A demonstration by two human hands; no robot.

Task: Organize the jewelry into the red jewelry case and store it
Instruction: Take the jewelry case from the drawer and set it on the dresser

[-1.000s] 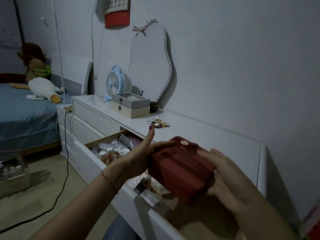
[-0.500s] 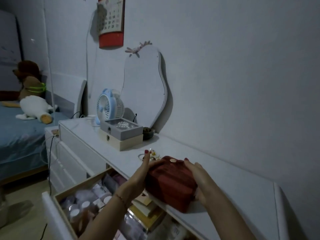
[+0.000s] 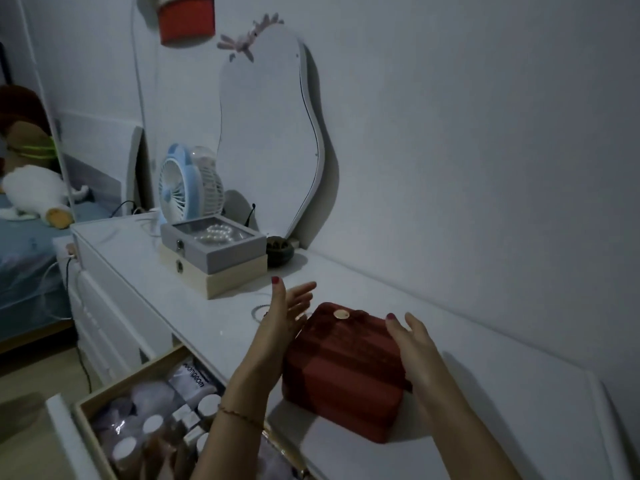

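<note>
The red case (image 3: 341, 372) sits shut on the white worktop (image 3: 467, 368) between the two hands, the left hand (image 3: 280, 327) open just beside its left face and the right hand (image 3: 412, 344) open against its right side, neither gripping. It looks rigid, velvety and fairly light, so flat palms on opposite sides should hold it. Its near corner sits close to the worktop edge above the open drawer (image 3: 145, 420); open room lies beyond the fingertips.

The red jewelry case (image 3: 343, 372) sat closed on the white dresser top (image 3: 485, 393), near its front edge (a small gold button on the lid), well apart from the stacked boxes (image 3: 214, 258).
</note>
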